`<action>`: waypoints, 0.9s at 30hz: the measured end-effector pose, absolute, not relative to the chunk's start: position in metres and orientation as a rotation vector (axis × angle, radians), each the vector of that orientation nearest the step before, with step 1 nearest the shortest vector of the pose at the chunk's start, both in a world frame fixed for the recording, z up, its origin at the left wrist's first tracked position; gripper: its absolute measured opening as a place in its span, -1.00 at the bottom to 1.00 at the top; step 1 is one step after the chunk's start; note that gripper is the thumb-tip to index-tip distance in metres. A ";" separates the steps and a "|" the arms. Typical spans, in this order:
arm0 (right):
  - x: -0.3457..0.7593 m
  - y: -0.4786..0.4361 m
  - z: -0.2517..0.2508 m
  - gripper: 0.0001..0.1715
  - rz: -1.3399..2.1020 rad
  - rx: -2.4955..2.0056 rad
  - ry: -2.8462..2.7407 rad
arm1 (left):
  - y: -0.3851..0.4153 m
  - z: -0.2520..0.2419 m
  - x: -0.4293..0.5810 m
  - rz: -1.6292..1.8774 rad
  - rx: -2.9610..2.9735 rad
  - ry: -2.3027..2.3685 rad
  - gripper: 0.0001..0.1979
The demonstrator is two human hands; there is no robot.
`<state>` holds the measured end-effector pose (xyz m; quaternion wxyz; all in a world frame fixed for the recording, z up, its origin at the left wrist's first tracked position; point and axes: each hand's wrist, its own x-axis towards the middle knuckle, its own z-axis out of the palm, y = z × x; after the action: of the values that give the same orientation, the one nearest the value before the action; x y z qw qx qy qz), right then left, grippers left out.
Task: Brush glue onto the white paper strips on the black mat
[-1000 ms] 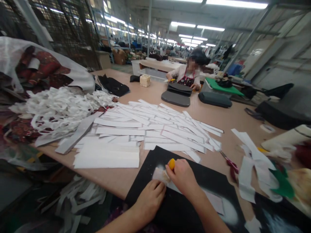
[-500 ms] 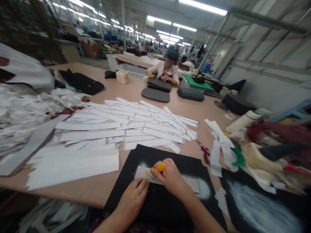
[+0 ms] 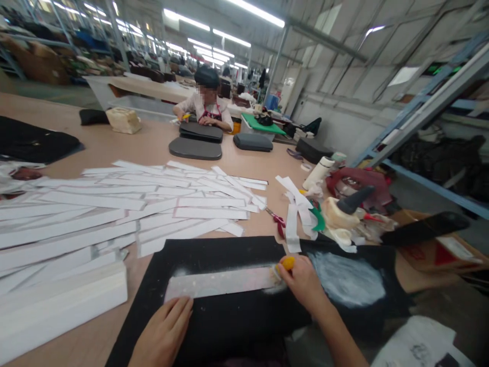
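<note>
Since the earlier frame our hands have spread further apart along the work, and our view has swung left. Our right hand (image 3: pixel 303 281) is now at the right end of a long pale strip (image 3: pixel 217 283), closed around a small yellow tool (image 3: pixel 288 263) whose tip we cannot make out, with a little white fluff beside it. Our left hand (image 3: pixel 162 331) lies open and flat on the black sheet (image 3: pixel 229 326), its fingers (image 3: pixel 179 313) at the strip's lower edge near the left end. The strip lies flat on that sheet, and a chalky white smear (image 3: pixel 346 280) marks the sheet to its right. Beyond, loose white paper strips (image 3: pixel 133 204) fan across the desk (image 3: pixel 133 148), with a neat white stack (image 3: pixel 57 300) at the left. Red-handled scissors (image 3: pixel 278 221) lie just past the sheet. Across the desk, a co-worker (image 3: pixel 204 99) sits behind dark grey pads (image 3: pixel 194 149), hands together.
</note>
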<state>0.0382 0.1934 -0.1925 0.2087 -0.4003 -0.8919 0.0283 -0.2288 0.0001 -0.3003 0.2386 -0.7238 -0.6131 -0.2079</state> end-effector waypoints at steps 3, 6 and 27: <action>0.060 0.201 -0.195 -0.67 0.094 -1.116 -2.476 | 0.000 -0.302 -0.232 -0.563 -1.989 -1.679 -0.68; 0.064 0.202 -0.192 -0.67 0.075 -1.122 -2.489 | 0.001 -0.298 -0.231 -0.586 -1.976 -1.694 -0.69; -0.054 0.166 -0.197 -0.78 0.223 -0.438 -2.395 | -0.005 -0.273 -0.238 -0.949 -1.741 -2.104 -0.81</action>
<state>-0.0539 0.1656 -0.1967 0.3413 -0.1686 -0.9207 0.0858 -0.2383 -0.0054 -0.2730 0.1248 -0.5974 -0.7221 -0.3258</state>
